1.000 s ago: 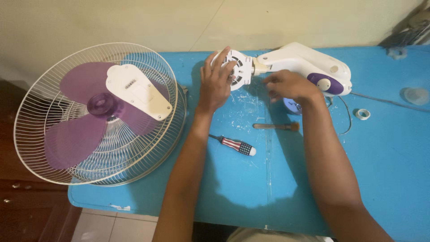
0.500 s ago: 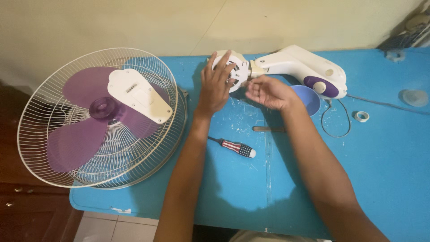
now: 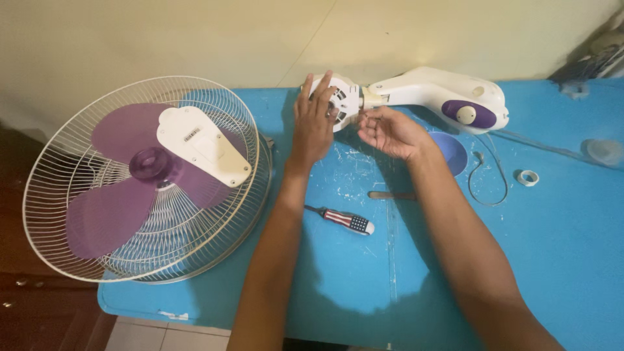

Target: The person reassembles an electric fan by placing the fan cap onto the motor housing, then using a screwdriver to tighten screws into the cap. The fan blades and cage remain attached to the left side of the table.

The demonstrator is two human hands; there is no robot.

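Cream wall (image 3: 195, 39), blue table (image 3: 552, 260), dark wooden furniture (image 3: 39, 312), perhaps drawers.

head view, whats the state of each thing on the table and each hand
left hand: fingers spread, pressed on the motor.
right hand: fingers curled, at the motor's neck.
motor: bare, no blade or cage, lying on its side.
fan stand: lying flat.
fan cage: off the motor, lying tilted, purple blade inside.
screwdriver: lying untouched.
blue bowl: upright.

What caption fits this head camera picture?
Left hand steadies a white fan motor while the right hand touches its neck.
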